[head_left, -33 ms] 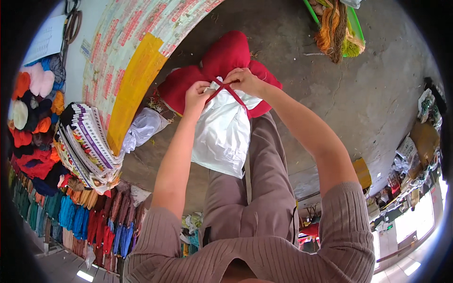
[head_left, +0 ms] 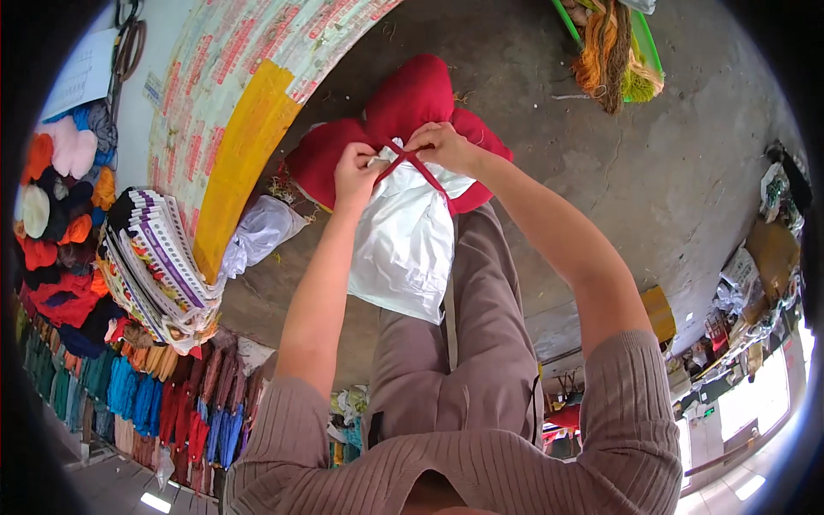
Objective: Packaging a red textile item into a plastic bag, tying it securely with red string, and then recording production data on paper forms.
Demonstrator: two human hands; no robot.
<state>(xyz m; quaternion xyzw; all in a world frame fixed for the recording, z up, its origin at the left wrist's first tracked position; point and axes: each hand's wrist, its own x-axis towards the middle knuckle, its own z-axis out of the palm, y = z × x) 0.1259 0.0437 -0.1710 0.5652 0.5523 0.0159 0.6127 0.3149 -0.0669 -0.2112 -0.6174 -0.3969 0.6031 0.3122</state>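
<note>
A red padded cushion (head_left: 412,94) with rounded, petal-like lobes lies ahead of my legs. In front of it a white plastic bag (head_left: 403,249) hangs over my thigh, its upper part bunched up. Dark red fabric straps (head_left: 432,178) cross over the bag's top in an X. Closed at the left end of the crossing, my left hand (head_left: 354,176) pinches a strap beside the bag's gathered edge. My right hand (head_left: 446,148) has its fingers closed on the strap just right of the crossing. What lies beneath the fingertips is partly hidden.
Left of me stands a table edge with a yellow strip (head_left: 245,163). Next to it are a stack of printed packs (head_left: 163,257), a tied white bag (head_left: 266,227) and hanging yarn skeins (head_left: 137,390). A green basket (head_left: 648,47) of yarn sits at far right.
</note>
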